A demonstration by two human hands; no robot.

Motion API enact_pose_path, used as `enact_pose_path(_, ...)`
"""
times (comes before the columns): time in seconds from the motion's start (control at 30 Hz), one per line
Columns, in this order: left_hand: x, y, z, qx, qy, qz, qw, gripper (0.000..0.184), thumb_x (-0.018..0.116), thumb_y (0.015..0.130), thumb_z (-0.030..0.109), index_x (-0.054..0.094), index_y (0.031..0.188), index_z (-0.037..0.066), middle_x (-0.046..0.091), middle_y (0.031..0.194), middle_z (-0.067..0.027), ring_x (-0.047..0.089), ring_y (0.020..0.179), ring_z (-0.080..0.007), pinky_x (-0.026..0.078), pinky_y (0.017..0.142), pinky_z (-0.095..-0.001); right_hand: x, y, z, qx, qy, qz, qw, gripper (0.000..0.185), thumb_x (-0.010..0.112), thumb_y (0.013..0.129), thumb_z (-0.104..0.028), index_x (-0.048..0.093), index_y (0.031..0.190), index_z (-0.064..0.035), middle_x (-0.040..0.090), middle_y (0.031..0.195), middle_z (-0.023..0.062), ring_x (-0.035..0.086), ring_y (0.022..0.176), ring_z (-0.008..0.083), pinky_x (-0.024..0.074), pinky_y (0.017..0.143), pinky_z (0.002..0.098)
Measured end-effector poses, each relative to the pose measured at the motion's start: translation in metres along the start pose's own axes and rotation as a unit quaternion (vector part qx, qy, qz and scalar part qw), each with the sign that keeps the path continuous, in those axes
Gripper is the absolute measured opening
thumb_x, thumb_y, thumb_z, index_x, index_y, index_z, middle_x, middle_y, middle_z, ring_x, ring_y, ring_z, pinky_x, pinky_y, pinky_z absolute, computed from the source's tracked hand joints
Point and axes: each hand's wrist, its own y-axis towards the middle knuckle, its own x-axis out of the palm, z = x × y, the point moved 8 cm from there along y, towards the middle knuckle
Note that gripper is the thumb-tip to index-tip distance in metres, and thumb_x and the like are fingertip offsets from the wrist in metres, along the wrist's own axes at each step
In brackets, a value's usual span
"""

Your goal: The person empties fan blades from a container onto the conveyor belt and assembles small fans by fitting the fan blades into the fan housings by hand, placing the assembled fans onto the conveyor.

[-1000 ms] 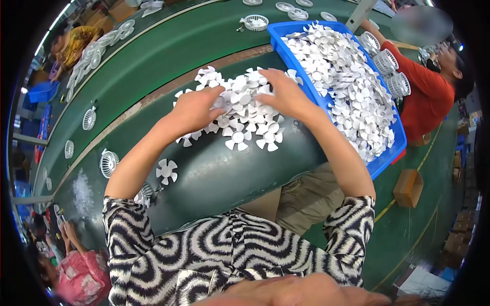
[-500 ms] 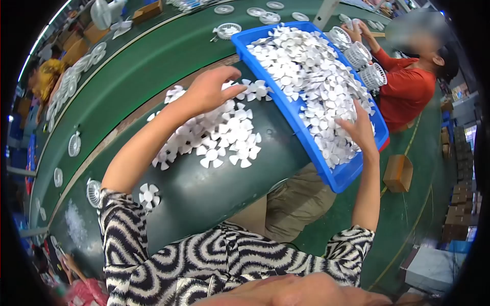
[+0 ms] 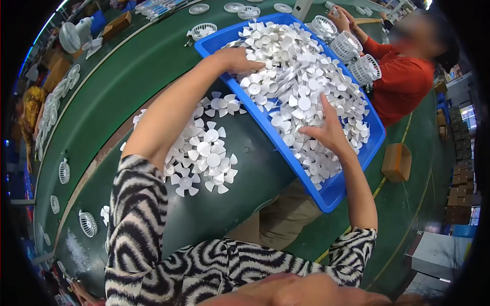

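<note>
A blue tray is heaped with small white fan blades. My left hand reaches over the tray's left rim onto the blades there, its fingers apart and partly among them. On the lower middle of the heap rests my right hand, thumb and fingers spread, touching blades without a visible grip on any. A looser pile of the same blades lies on the green table, left of the tray and partly hidden behind my left forearm.
Beyond the tray's right rim, white fan cages stand beside a person in red. Another cage lies at the left. A green conveyor belt curves behind the table. On the floor at the right sits a cardboard box.
Both hands have moved from the table pile to the tray, the right one first, then the left. The view has shifted right, so the tray appears further left.
</note>
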Motion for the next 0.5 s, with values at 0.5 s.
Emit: enact_pose_path(0.5,0.008,-0.056,0.056,0.116,-0.382,-0.055,0.915,0.113,0.077,0.062,0.056,0.022,0.143,-0.001,0.041,0.135,-0.0228,0.053,0.109,-0.0273,0.049,0.082,-0.0339,0.014,0.011,-0.016,0.039,0.226,0.017,0.973,0.115,0.084,0.061,-0.025,0.011,0.146,-0.0004,0.027,0.145,0.0230,0.042,0.125,0.0282,0.0328,0.105,0.0375)
